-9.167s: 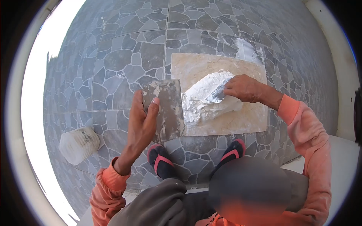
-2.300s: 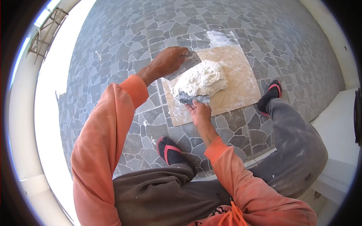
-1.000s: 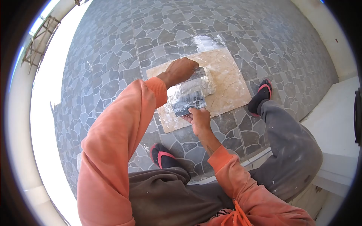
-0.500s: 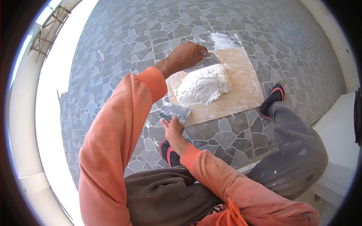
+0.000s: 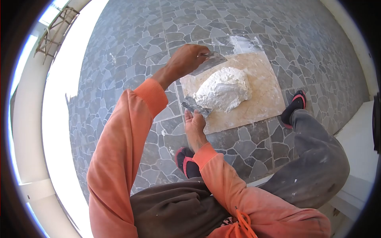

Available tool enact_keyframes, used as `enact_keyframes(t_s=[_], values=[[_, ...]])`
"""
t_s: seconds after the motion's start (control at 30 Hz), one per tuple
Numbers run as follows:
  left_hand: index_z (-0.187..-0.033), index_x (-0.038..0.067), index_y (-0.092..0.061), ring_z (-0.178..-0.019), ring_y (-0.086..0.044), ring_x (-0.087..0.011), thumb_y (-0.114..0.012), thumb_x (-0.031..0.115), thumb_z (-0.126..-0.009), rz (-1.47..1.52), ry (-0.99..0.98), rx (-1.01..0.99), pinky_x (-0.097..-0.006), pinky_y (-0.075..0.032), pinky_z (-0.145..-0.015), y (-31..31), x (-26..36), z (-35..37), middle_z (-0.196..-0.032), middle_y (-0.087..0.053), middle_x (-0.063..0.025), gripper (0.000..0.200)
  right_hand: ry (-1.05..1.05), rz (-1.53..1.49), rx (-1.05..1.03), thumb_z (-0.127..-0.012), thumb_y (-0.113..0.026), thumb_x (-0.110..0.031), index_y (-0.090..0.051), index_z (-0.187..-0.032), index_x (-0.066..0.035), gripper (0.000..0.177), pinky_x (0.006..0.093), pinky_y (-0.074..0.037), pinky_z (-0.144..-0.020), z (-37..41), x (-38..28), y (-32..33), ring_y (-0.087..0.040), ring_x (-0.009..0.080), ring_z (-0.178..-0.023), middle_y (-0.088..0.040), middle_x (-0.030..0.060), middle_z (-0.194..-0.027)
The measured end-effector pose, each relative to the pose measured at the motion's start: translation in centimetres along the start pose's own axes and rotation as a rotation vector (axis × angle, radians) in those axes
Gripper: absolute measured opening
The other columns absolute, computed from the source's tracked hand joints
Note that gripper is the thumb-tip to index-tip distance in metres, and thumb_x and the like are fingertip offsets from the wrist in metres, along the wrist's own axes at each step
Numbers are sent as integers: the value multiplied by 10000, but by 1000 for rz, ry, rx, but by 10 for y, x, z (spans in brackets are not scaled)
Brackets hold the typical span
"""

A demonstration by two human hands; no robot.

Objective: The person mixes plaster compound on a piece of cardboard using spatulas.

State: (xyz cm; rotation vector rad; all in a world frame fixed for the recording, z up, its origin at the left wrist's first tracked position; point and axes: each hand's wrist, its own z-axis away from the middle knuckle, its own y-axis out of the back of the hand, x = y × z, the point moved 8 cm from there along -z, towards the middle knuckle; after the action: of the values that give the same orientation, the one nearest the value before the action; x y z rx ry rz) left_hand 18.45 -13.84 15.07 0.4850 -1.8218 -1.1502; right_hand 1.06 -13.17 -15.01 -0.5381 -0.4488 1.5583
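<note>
A mound of white putty [image 5: 226,89] sits on a tan square board [image 5: 260,105] on the floor. My left hand [image 5: 185,60] is closed on a wide putty knife [image 5: 213,62], its flat blade held beyond the mound's far left side. Lower down, my right hand [image 5: 195,126] grips a second putty knife [image 5: 195,106] with fingers and thumb. That blade is tilted, its right end close by the mound's near left edge, and carries whitish smears. The handles of both knives are mostly hidden by my hands.
Grey stone-patterned tiles [image 5: 139,37] surround the board, with a white smear [image 5: 244,44] past its far edge. My feet in dark socks and pink-strapped sandals stand either side: one foot [image 5: 186,162] near left, the other [image 5: 294,109] right. A white wall [image 5: 359,123] is at the right.
My left-hand knife has drawn left, off the putty's far edge. My right hand has moved forward, tilting its blade and bringing it to the mound's near left edge. The view shifted slightly.
</note>
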Motion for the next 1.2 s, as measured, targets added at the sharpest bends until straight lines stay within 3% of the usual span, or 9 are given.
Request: enact_keyframes(t_s=[0.2, 0.27, 0.6, 0.7, 0.73, 0.83, 0.97, 1.1, 1.2], values=[[-1085, 29, -672, -867, -669, -331, -658, 180, -873, 8, 43, -3, -404, -511, -772, 6, -10, 7, -980, -688, -193, 261, 27, 76, -171, -930, -499, -23, -481, -1177, 4, 250, 319, -530, -620, 7, -23, -23, -650, 245, -781, -618, 130, -1032], [-1068, 51, -673, -888, -638, -380, -641, 168, -855, 40, 69, 10, -437, -488, -786, 8, -12, 8, -959, -682, -189, 244, 33, 91, -205, -932, -498, -26, -483, -1174, 9, 245, 314, -526, -619, 13, -30, -32, -651, 243, -780, -622, 134, -1039], [-1103, 42, -655, -890, -653, -371, -640, 156, -870, 57, 41, -6, -429, -498, -798, 14, -9, 0, -985, -684, -198, 260, 167, 181, -269, -926, -511, -24, -489, -1175, 1, 251, 315, -529, -646, 28, -88, -80, -664, 233, -798, -626, 125, -1044], [-1110, 43, -653, -897, -657, -365, -632, 153, -876, 58, 50, -9, -435, -498, -807, 11, -1, -5, -995, -685, -196, 259, 170, 222, -224, -893, -509, 5, -475, -1143, 61, 259, 326, -547, -623, 29, -129, -106, -665, 272, -771, -617, 168, -1021], [-1111, 43, -653, -901, -658, -363, -630, 152, -878, 69, 47, -7, -438, -498, -810, 10, 3, -9, -997, -686, -196, 258, 222, 296, -241, -878, -500, 10, -466, -1109, 106, 252, 326, -545, -584, 29, -142, -115, -666, 292, -750, -612, 205, -996], [-1110, 46, -656, -904, -658, -366, -632, 150, -873, 78, -13, -15, -440, -501, -809, 4, 20, -21, -986, -686, -198, 260, 172, 511, -254, -889, -490, 9, -455, -1089, 117, 230, 316, -529, -569, 37, -165, -129, -659, 365, -866, -592, 248, -1032], [-1108, 19, -649, -869, -672, -362, -633, 159, -875, 64, -129, -79, -427, -506, -784, -28, 57, -34, -967, -694, -198, 273, 184, 751, -200, -876, -510, -5, -516, -1016, 89, 168, 300, -456, -497, 42, -183, -128, -686, 314, -792, -625, 198, -917], [-1063, 29, -664, -863, -655, -389, -612, 122, -842, -8, -98, -215, -458, -512, -781, -79, 75, -36, -928, -687, -214, 245, 262, 937, -238, -868, -530, -22, -528, -997, 82, 166, 284, -410, -442, 58, -197, -139, -690, 274, -692, -625, 170, -857], [-1031, 40, -668, -854, -648, -404, -596, 92, -810, -9, -108, -174, -469, -512, -780, -93, 81, -40, -918, -681, -223, 238, 320, 1066, -303, -865, -544, -38, -537, -983, 78, 166, 273, -387, -416, 66, -210, -144, -687, 260, -665, -624, 157, -837]])
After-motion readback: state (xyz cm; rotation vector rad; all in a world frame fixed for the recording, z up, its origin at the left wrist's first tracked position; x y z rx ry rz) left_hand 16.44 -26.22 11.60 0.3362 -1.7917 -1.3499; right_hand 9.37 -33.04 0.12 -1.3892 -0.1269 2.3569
